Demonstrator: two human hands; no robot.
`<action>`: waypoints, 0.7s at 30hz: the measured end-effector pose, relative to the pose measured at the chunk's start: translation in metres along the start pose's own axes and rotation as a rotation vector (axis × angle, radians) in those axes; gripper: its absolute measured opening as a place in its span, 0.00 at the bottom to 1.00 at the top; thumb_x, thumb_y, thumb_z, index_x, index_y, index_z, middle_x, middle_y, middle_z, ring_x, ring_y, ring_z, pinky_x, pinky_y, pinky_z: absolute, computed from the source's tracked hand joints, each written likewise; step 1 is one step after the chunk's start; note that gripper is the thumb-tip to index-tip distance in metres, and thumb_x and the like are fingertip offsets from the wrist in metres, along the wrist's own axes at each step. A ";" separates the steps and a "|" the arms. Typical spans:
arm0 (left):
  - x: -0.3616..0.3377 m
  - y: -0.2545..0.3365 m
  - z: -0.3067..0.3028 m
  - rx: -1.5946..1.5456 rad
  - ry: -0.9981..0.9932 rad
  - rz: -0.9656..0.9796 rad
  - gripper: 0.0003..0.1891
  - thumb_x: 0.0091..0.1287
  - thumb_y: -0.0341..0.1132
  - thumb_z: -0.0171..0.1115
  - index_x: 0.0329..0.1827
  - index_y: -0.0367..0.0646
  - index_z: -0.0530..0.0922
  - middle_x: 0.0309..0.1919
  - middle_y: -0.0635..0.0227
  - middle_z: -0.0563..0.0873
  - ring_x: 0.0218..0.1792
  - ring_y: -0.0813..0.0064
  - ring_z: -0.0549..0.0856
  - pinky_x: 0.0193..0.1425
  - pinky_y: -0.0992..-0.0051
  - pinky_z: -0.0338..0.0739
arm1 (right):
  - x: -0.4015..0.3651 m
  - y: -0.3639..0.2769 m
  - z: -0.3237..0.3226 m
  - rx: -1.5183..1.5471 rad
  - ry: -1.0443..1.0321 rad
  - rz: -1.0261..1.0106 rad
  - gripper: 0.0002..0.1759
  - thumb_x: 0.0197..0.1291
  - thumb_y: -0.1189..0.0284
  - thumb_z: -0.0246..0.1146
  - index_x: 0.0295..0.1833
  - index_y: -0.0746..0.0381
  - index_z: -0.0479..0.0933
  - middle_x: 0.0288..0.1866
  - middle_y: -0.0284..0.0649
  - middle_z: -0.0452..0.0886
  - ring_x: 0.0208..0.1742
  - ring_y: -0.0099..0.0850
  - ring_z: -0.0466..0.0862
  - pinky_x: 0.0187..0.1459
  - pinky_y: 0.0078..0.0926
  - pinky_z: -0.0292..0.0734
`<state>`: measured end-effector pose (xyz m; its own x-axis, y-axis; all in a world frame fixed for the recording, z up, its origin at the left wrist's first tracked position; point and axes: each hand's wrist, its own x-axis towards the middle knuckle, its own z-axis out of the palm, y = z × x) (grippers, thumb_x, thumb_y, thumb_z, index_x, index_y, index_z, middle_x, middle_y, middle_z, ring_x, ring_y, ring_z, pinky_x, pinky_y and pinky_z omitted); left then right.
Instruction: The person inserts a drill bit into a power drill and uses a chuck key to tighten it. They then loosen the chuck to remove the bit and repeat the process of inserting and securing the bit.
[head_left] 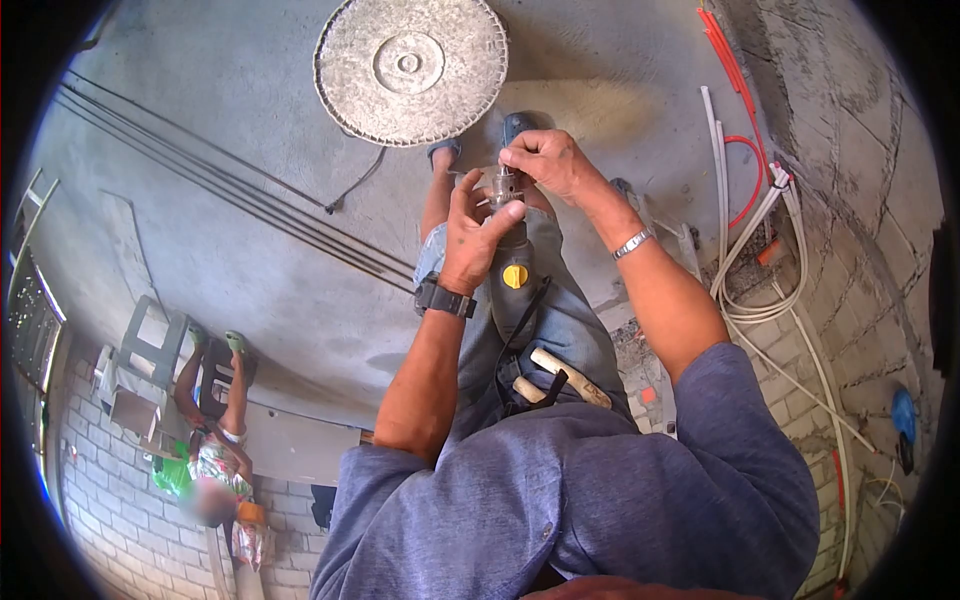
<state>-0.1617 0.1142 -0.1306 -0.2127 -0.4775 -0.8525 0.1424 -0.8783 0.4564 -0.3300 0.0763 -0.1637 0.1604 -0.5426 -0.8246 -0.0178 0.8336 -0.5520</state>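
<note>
A power drill (512, 300) with a yellow knob (515, 276) lies against my lap, its nose pointing away from me. My left hand (474, 232), black watch on the wrist, is closed around its metal chuck (508, 188), thumb on the near side and fingers on the left. At the chuck's tip, my right hand (556, 164) pinches what looks like a thin drill bit (504, 168), mostly hidden by the fingers. The right wrist wears a silver watch. Tools with pale handles (570, 378) hang at my waist.
A round, cement-stained lid (409, 62) lies beyond my feet. Long dark rods (230, 180) stretch across the floor at left. White hoses (775, 290) and orange tubes (728, 55) run along the right. Another person (222, 455) sits far left near a grey plastic chair (150, 345).
</note>
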 end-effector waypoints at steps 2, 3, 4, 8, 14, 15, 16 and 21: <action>0.000 -0.007 -0.001 0.112 -0.050 0.069 0.33 0.67 0.37 0.60 0.70 0.31 0.58 0.53 0.58 0.77 0.53 0.73 0.77 0.59 0.74 0.71 | 0.002 -0.001 -0.001 -0.028 0.003 -0.006 0.13 0.60 0.67 0.65 0.33 0.67 0.81 0.27 0.33 0.81 0.28 0.19 0.78 0.33 0.20 0.75; 0.002 -0.010 -0.005 0.112 -0.050 0.067 0.33 0.67 0.37 0.60 0.70 0.31 0.58 0.53 0.58 0.77 0.53 0.73 0.77 0.59 0.74 0.71 | 0.003 0.000 -0.001 -0.024 -0.004 -0.004 0.13 0.60 0.66 0.65 0.33 0.67 0.81 0.27 0.33 0.80 0.29 0.19 0.78 0.33 0.20 0.75; 0.005 -0.011 -0.010 -0.078 -0.084 -0.014 0.35 0.65 0.37 0.63 0.70 0.31 0.57 0.52 0.58 0.77 0.53 0.73 0.76 0.59 0.74 0.72 | 0.004 0.001 -0.002 -0.021 -0.011 -0.001 0.13 0.60 0.66 0.65 0.32 0.67 0.81 0.27 0.33 0.80 0.29 0.19 0.77 0.33 0.21 0.75; 0.012 -0.004 -0.013 -0.368 -0.084 -0.145 0.42 0.59 0.35 0.71 0.71 0.33 0.54 0.48 0.58 0.77 0.53 0.72 0.76 0.57 0.72 0.74 | 0.004 0.000 -0.003 -0.060 0.005 0.007 0.13 0.60 0.66 0.65 0.32 0.67 0.81 0.26 0.33 0.80 0.29 0.20 0.77 0.33 0.21 0.75; 0.003 0.001 0.002 -0.010 -0.012 -0.013 0.39 0.60 0.32 0.69 0.71 0.34 0.55 0.53 0.58 0.75 0.55 0.71 0.75 0.56 0.72 0.75 | 0.006 0.000 -0.005 -0.073 0.004 0.003 0.14 0.60 0.65 0.64 0.33 0.67 0.81 0.27 0.34 0.80 0.29 0.20 0.78 0.33 0.21 0.75; 0.003 0.004 0.002 -0.168 -0.028 -0.050 0.40 0.59 0.33 0.70 0.70 0.34 0.55 0.54 0.58 0.75 0.56 0.70 0.75 0.56 0.72 0.75 | 0.007 0.001 -0.005 -0.073 -0.001 -0.006 0.14 0.60 0.65 0.64 0.33 0.67 0.80 0.27 0.34 0.80 0.29 0.20 0.78 0.33 0.21 0.75; 0.007 -0.002 -0.005 -0.167 -0.028 -0.050 0.40 0.59 0.33 0.70 0.70 0.34 0.55 0.54 0.58 0.75 0.56 0.70 0.75 0.56 0.72 0.75 | 0.007 0.001 -0.005 -0.073 -0.007 -0.016 0.14 0.61 0.65 0.64 0.33 0.68 0.80 0.27 0.34 0.80 0.29 0.20 0.78 0.33 0.21 0.75; 0.005 0.005 0.003 0.036 0.017 0.019 0.35 0.63 0.32 0.64 0.70 0.33 0.56 0.50 0.59 0.79 0.52 0.73 0.79 0.55 0.74 0.75 | 0.007 0.000 -0.005 -0.026 -0.010 0.015 0.15 0.61 0.65 0.64 0.32 0.68 0.80 0.27 0.34 0.81 0.29 0.20 0.78 0.33 0.21 0.76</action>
<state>-0.1654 0.1074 -0.1317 -0.1936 -0.4939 -0.8477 0.1117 -0.8695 0.4811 -0.3337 0.0723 -0.1697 0.1700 -0.5289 -0.8315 -0.0460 0.8386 -0.5429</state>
